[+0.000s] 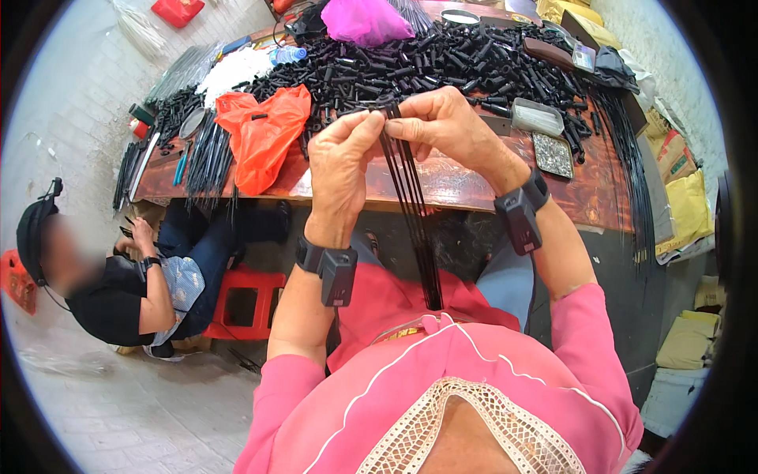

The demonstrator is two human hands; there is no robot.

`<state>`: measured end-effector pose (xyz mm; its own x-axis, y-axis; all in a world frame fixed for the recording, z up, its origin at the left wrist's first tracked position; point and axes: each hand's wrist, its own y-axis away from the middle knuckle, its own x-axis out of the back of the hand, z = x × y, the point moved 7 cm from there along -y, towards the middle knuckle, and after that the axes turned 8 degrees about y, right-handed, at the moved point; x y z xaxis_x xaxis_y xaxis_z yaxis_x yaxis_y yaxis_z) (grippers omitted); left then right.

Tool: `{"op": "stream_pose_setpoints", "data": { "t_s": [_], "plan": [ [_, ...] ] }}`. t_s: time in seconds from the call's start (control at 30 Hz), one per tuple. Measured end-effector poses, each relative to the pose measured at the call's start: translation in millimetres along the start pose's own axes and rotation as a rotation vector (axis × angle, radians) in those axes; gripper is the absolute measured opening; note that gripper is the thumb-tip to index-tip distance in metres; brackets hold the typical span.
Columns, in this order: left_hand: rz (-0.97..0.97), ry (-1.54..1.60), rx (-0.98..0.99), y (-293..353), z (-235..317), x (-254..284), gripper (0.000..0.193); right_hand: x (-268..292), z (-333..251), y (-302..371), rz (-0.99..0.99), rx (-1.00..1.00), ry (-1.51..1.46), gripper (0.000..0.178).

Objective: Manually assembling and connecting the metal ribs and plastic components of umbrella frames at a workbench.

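Note:
Over the table's near edge, both hands meet fingertip to fingertip. My right hand [442, 122] is closed in a pinch around the upper part of a bundle of long thin black rods [412, 205]. The rods fan slightly at the top and slant down to my lap, where their lower ends come together. My left hand [345, 162] is also pinched, thumb against forefinger, right beside the rods' upper ends; whatever is between its fingertips is too small to make out. Many short black tubes [426, 63] lie heaped on the table just beyond my hands.
An orange plastic bag [264, 138] and more black rods [209, 154] lie left on the wooden table [466, 189]. To the right are a clear plastic box [537, 117] and a tray of small metal parts [553, 155]. A co-worker [118, 292] sits at left near a red stool [245, 304].

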<state>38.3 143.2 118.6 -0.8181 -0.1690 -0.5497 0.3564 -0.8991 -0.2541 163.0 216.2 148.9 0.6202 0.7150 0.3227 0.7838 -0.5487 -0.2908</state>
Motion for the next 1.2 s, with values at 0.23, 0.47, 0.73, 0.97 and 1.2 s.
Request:
{"op": "stream_pose_setpoints", "data": {
  "t_s": [0.23,0.47,0.73,0.97,1.2],
  "plan": [
    [-0.075,-0.035,0.093,-9,2,-3,0.012,1,10,-8,-0.087,-0.003,-0.144,0.025],
    [-0.100,-0.324,0.099,-15,8,6,0.018,2,0,-3,-0.155,0.090,0.004,0.030],
    [-0.350,0.046,0.212,-11,6,-38,0.038,-16,-7,11,-0.252,0.138,-0.180,0.038],
    [-0.252,0.103,0.035,-16,30,-26,0.019,-51,24,39,-0.265,-0.172,-0.287,0.048],
    [-0.102,-0.228,-0.276,-3,79,-59,0.015,-56,21,36,0.017,-0.058,0.126,0.026]
  ]
}}
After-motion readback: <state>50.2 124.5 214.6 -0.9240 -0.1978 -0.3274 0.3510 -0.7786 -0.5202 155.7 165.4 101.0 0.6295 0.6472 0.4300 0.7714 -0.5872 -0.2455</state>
